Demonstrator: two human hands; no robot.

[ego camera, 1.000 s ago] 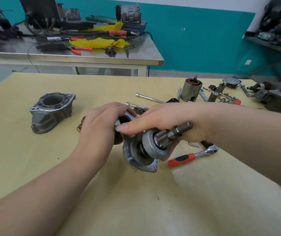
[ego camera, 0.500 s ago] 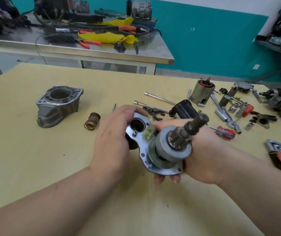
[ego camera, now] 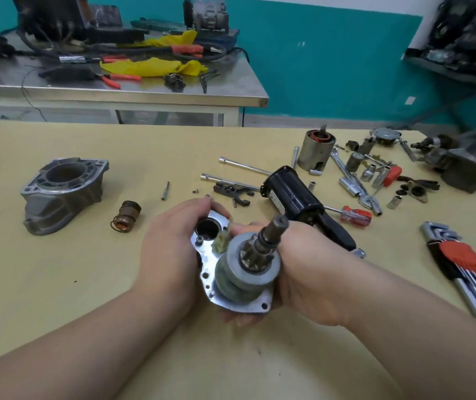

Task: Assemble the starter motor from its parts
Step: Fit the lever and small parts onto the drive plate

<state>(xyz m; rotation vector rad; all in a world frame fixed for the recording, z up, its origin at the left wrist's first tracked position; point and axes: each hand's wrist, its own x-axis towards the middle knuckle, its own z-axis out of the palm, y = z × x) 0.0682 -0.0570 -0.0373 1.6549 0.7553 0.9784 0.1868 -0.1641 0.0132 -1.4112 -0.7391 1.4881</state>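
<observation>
Both hands are on the drive sub-assembly, held just above the worktop (ego camera: 57,284). Left hand (ego camera: 170,255) grips the upper end of the mounting plate (ego camera: 206,272), fingers curled over its top edge beside the open bore (ego camera: 206,226). Right hand (ego camera: 309,272) cups the lower end from beneath, fingertips showing under the plate's bottom edge; the thumb is hidden behind the clutch, so I can't tell exactly how it sits. Overrunning clutch (ego camera: 239,272) with pinion gear (ego camera: 252,255) sits on the plate, shaft (ego camera: 273,230) pointing up and away. A small tan piece (ego camera: 221,241) sits between bore and clutch, possibly the lever pivot, too small to be sure. Step in hand, as I read it: checking or seating the drive on the plate before it goes into the nose housing (ego camera: 63,192), which lies well apart to the left, open end up. Spring-loaded plunger (ego camera: 125,219) lies near the housing, black shift fork (ego camera: 231,192) just beyond the hands, black solenoid (ego camera: 291,194) and field frame (ego camera: 316,151) further right. Next move probably calls for the fork to engage the clutch collar, then the shaft lined up with the housing bore; one hand must let go to fetch parts, so the other needs a firm hold on the plate. Risk: clutch slides off the shaft if tipped.
</observation>
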